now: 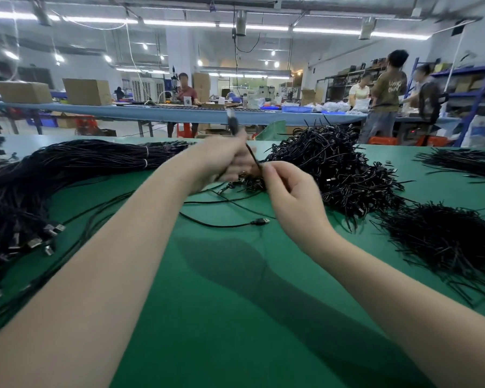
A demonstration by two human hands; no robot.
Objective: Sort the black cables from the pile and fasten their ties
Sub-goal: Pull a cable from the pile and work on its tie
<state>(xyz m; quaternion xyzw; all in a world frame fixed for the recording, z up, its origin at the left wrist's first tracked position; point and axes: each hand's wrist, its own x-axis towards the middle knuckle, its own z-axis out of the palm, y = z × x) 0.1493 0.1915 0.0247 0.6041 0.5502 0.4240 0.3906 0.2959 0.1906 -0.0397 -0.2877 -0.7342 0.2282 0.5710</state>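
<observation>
My left hand grips a black cable above the green table; its plug end sticks up past my fingers, blurred. My right hand pinches the same cable lower down between thumb and fingertips. Just behind both hands lies a large tangled pile of black cables. A loose cable with a USB plug lies on the table under my hands. A heap of black ties sits at the right.
A long bundle of black cables bound with white bands stretches along the left, its metal plugs near the left edge. More black ties lie far right. Other people work at benches beyond the table.
</observation>
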